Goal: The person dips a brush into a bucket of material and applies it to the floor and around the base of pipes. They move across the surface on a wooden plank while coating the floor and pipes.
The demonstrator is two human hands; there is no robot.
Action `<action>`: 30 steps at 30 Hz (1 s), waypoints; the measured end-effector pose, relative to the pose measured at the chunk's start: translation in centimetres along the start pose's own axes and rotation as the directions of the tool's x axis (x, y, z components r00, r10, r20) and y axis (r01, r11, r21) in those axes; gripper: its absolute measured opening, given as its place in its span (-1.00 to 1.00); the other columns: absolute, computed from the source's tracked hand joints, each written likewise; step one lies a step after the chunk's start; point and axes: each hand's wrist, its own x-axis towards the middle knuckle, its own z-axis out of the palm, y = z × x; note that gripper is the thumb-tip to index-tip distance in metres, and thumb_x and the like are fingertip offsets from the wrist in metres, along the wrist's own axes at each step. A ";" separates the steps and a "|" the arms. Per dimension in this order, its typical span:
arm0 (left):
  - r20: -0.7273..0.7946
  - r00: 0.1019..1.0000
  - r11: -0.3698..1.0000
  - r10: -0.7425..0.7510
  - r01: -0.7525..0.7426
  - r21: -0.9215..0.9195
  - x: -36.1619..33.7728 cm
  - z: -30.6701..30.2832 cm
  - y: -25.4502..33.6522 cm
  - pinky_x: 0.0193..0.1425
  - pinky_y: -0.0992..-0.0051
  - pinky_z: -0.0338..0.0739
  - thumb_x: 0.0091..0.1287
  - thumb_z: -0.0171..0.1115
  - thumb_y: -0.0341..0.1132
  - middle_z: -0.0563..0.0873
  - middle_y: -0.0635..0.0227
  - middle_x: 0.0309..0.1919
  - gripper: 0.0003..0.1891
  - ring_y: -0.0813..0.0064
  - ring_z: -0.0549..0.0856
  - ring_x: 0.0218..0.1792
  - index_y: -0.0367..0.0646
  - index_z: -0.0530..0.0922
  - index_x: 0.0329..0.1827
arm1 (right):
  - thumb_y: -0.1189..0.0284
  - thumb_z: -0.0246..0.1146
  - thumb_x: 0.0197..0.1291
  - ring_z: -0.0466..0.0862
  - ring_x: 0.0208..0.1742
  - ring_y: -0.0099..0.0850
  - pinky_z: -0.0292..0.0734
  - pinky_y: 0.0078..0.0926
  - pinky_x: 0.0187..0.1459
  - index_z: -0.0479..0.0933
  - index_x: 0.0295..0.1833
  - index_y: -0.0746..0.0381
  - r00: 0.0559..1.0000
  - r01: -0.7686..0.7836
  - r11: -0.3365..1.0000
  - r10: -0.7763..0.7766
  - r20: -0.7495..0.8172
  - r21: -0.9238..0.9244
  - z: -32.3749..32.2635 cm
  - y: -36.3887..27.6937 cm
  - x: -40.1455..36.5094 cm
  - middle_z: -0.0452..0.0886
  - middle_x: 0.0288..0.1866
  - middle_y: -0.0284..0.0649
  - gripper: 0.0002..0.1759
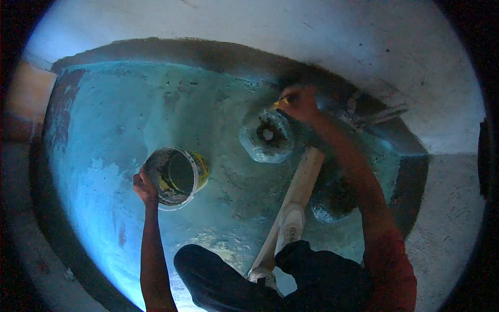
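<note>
My left hand (146, 187) grips the rim of a tilted bucket (200, 169), which has yellow on its outside. Inside the bucket is a dull grey-green content, and its inner wall is smeared. My right hand (302, 105) reaches far forward, closed round a tool with a yellow part (283, 101); its working end is hidden in shadow. Just beyond that hand runs a dark, wet-looking band (208, 53) along the foot of the pale wall (208, 18). A raised ring with a hole (251, 136) stands on the floor, nearer to me than the right hand.
My shoes (291, 229) rest on a wooden plank (305, 174) laid over the greenish, coated floor (119, 114). A second raised mound (327, 212) sits right of the plank. Pale pipes (384, 114) stick out near the right-hand wall. Dark bands edge the floor on both sides.
</note>
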 end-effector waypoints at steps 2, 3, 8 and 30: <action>0.008 1.000 1.000 0.010 -0.010 0.011 0.0 -0.1 0.1 -0.38 0.36 0.40 0.41 0.04 -0.12 0.58 0.17 -0.55 -0.59 0.44 0.50 -0.49 -0.40 0.52 -0.35 | 0.44 0.37 -0.03 0.60 -0.28 -0.52 0.52 -0.47 -0.28 0.59 -0.37 0.25 0.998 0.029 0.968 -0.016 0.054 -0.250 1.6 0.0 0.1 0.62 -0.37 -0.27 -0.87; 0.018 1.000 0.999 0.021 -0.022 0.035 0.0 -0.3 -0.2 -0.38 0.37 0.40 0.41 0.04 -0.12 0.58 0.18 -0.55 -0.59 0.46 0.50 -0.49 -0.39 0.51 -0.37 | 0.44 0.36 -0.02 0.60 -0.28 -0.52 0.52 -0.48 -0.28 0.59 -0.36 0.24 0.997 -0.004 0.983 0.019 0.081 -0.184 2.6 -0.2 0.1 0.62 -0.37 -0.28 -0.87; -0.001 1.000 0.993 0.021 -0.021 -0.114 -0.3 0.3 -0.4 -0.39 0.38 0.40 0.41 0.05 -0.12 0.57 0.23 -0.56 -0.59 0.51 0.49 -0.48 -0.35 0.45 -0.44 | 0.45 0.33 0.02 0.59 -0.39 -0.52 0.51 -0.54 -0.35 0.57 -0.32 0.26 0.997 0.038 0.999 -0.038 0.063 0.001 6.1 0.6 1.3 0.60 -0.37 -0.31 -0.87; 0.030 0.987 0.987 -0.159 0.158 0.035 -0.1 0.1 -3.6 -0.20 0.34 0.48 0.46 -0.05 -0.11 0.67 0.17 -0.35 -0.58 0.39 0.59 -0.33 -0.35 0.60 -0.21 | 0.17 0.40 -0.13 0.67 -0.26 -0.19 0.56 -0.25 -0.15 0.58 -0.20 0.24 0.978 -0.196 0.881 0.146 -0.145 -0.431 5.8 5.5 3.9 0.65 -0.30 -0.07 -0.57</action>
